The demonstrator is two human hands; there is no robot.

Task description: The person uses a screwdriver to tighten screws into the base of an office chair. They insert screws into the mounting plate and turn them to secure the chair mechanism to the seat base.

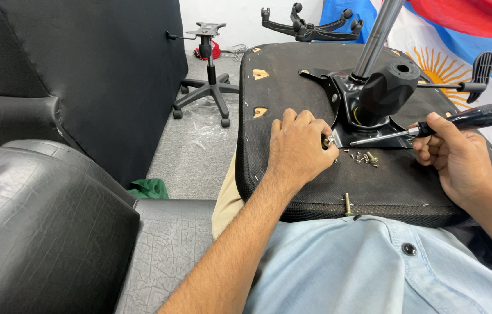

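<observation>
grey floor lying beyond, a chair base (208, 93) standing on it near a black cushion panel (89, 64). upturned seat (292, 180) resting on the person's lap, underside up, metal mechanism plate (368, 110) sitting at its centre. left hand (298, 148) curling nearly closed, fingertips pinching a small bolt (328, 140) at the plate's edge. right hand (455, 157) wrapping closed around a black-handled screwdriver (432, 127), tip pointing toward the plate. loose screws (363, 157) lying between the hands; one long bolt (347, 204) lying near the seat's front edge.

Black seat underside (292, 104), pale-blue shirt (374, 267)
</observation>
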